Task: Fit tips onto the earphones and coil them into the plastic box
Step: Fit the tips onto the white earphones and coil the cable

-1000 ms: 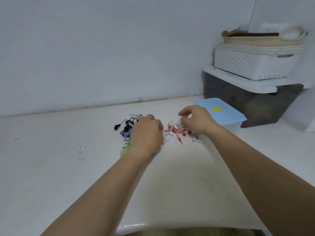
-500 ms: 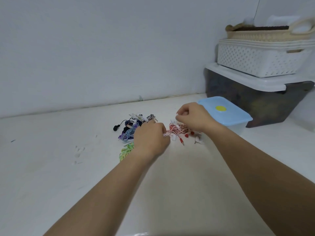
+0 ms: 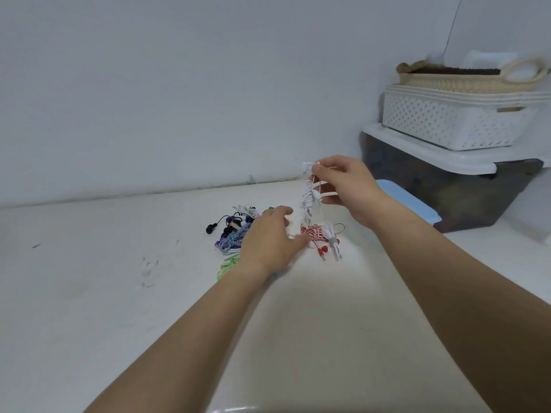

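Note:
My right hand (image 3: pixel 347 189) is raised above the table and pinches a white earphone set (image 3: pixel 308 198), whose coiled cord dangles from my fingers. My left hand (image 3: pixel 268 239) hovers low over the pile with its fingers spread and nothing in them. A red-and-white striped earphone set (image 3: pixel 314 234) lies on the table under the dangling cord, with another white set (image 3: pixel 332 238) beside it. A heap of black, purple and blue earphones (image 3: pixel 232 231) and a green cord (image 3: pixel 226 266) lie to the left. The plastic box with its light blue lid (image 3: pixel 417 208) stands behind my right wrist.
A dark storage bin with a white lid (image 3: pixel 441 186) stands at the back right, carrying a white perforated basket (image 3: pixel 447 123) and a woven basket (image 3: pixel 465 79). The white wall runs along the table's back edge. Small marks (image 3: pixel 147 268) dot the table at left.
My right hand has lifted a white earphone set off the table. My left hand has opened and stayed low by the pile.

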